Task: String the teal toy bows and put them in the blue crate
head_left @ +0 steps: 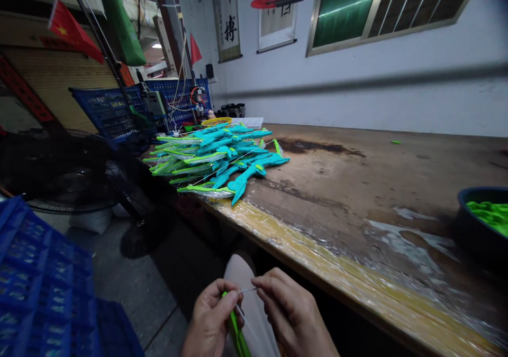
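My left hand (210, 320) is closed around a bright green plastic strip (238, 337), whose lower end runs out of the picture. A thin white string (246, 290) stretches from the strip's top across to my right hand (291, 312), which pinches the string between thumb and fingertips. Another length of string hangs down beside the strip. Both hands are above my lap, in front of the table edge. On the table, ahead and to the left, lies a pile of turquoise and lime green toy bows (246, 174), some with white strings showing.
The wooden table (317, 188) has a taped yellow front edge. A dark basin (462, 214) of green parts stands on its right. Blue crates (43, 277) and a floor fan (71, 177) are at left. Beyond the pile sits a yellow bowl (216, 120) of small pieces.
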Available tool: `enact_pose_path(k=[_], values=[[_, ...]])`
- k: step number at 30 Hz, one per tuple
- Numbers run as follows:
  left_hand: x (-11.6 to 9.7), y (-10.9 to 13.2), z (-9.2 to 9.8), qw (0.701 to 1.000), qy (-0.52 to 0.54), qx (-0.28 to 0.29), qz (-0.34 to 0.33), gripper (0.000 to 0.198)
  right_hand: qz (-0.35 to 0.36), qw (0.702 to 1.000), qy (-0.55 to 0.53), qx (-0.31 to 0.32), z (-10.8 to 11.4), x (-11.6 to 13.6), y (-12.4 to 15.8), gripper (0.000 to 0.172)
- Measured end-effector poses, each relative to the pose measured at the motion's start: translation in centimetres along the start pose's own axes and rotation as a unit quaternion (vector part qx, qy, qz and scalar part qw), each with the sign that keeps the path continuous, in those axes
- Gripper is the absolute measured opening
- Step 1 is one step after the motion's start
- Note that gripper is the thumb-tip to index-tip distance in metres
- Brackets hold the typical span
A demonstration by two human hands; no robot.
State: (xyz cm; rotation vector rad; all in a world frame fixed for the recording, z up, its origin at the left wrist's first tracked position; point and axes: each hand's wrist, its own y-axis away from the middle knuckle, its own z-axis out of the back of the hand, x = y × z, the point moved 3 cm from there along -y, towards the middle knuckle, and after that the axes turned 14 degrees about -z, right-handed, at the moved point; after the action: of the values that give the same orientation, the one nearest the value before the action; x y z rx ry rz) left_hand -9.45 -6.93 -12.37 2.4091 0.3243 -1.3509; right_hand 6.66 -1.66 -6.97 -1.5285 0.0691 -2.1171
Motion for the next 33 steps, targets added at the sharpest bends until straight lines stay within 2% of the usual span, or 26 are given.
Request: enact_pose_path(k=[5,9,14,17,19,21,25,27,29,31,33], values=[[0.1,0.3,-0.2,0.999,-0.009,0.024,0.032,0.041,-0.03,0.995,0.017,-0.09,0.1,-0.8,-0.5,0.016],[-0.3,0.6,-0.6,0.997,-0.026,0.052,0.045,0.041,-0.001,0.991,0.055,-0.118,-0.7,-0.9,-1.0,0.015],[0.0,0.8,-0.3,1.0,-0.01,0.024,0.007,0.032,0.069,0.983,0.159,-0.06,-2.4,-0.4,0.0,0.022],[0.7,0.8,0.1,0.999,-0.015,0.021,-0.018,0.03,0.062,0.988,0.144,0.003,-2.6,-0.1,0.6,0.024],[1.0,0.7,0.2,0.998,-0.034,0.025,-0.039,0.029,0.016,0.995,0.091,0.044,-2.5,0.0,0.5,0.025],[1.0,0.6,0.2,0.996,-0.057,0.038,-0.057,0.027,-0.059,0.996,0.035,0.065,-2.3,-0.1,0.0,0.024],[0.5,0.4,-0.3,0.991,-0.078,0.076,-0.08,0.028,-0.204,0.975,-0.05,0.074,-2.5,-0.8,-1.0,0.016],[0.2,0.5,-0.6,0.989,-0.079,0.087,-0.086,0.029,-0.275,0.947,-0.135,0.098,-3.1,-1.4,-1.2,0.02],[0.0,0.8,-1.1,0.992,-0.065,0.082,-0.076,0.03,-0.336,0.903,-0.235,0.127,-3.7,-2.0,-1.2,0.029],[0.0,1.1,-1.5,0.996,-0.031,0.06,-0.055,0.028,-0.365,0.868,-0.303,0.148,-4.2,-2.4,-1.0,0.037],[0.0,1.4,-1.8,0.999,0.001,0.029,-0.038,0.027,-0.371,0.852,-0.334,0.159,-4.3,-2.6,-0.8,0.041]])
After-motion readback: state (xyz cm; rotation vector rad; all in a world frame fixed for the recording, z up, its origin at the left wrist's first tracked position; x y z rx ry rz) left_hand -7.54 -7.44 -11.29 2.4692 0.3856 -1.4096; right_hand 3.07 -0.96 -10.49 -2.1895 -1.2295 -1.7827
